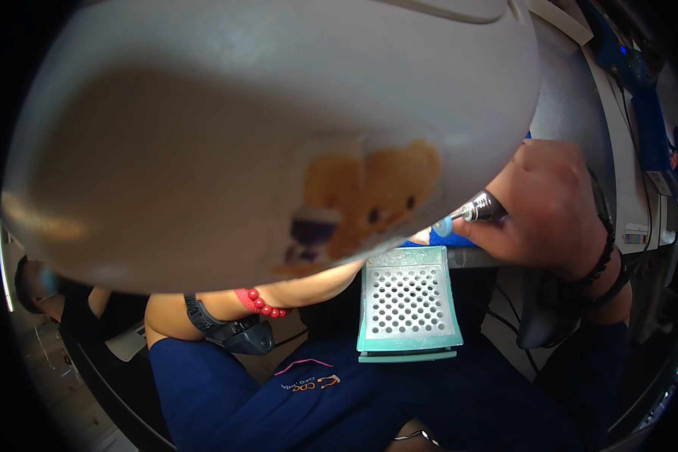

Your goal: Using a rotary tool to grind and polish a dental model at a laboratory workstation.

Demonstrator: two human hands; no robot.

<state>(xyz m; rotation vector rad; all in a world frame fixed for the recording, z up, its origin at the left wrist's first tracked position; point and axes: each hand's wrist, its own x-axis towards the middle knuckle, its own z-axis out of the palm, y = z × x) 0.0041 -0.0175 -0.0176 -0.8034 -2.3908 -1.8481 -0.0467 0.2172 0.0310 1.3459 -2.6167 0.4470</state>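
My right hand (546,203) is closed round a rotary handpiece (484,206) with a dark grip and a shiny metal nose. At its tip sits a small light-blue disc (443,226). My left hand (339,280) reaches in from the left beneath a large pale lamp-like housing (203,151), which hides most of it. A bit of a fingertip shows close to the disc, but whether those fingers hold anything is hidden. Just below both hands, a pale green tray (363,320) with a perforated metal plate (407,301) juts out toward me.
The housing, bearing a worn cartoon sticker (361,196), fills the upper left and blocks the bench behind it. Dark armrest-like pads (248,337) sit under my forearms. Cables (505,305) hang beside the tray. At far left, another person (49,301) is partly visible.
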